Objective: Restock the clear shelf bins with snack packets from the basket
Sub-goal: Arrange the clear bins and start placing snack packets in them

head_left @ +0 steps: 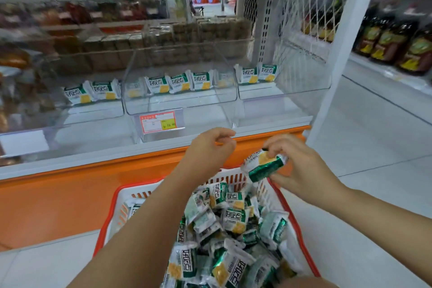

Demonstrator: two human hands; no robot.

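Observation:
A white basket with a red rim (301, 236) stands on the floor, full of several green-and-white snack packets (233, 217). My right hand (301, 166) pinches one packet (264, 165) above the basket's far right corner. My left hand (210, 149) hovers over the far rim, fingers curled, holding nothing. On the shelf stand clear bins: the left bin (93, 112) has two packets, the middle bin (182, 105) has several along its back, the right bin (285, 91) has two.
An orange shelf base (70, 194) runs behind the basket. A red and yellow price tag (158, 122) hangs on the middle bin. Brown packaged goods fill the bins behind. Dark bottles (392, 42) line a shelf at right. White tiled floor (374, 147) spreads to the right.

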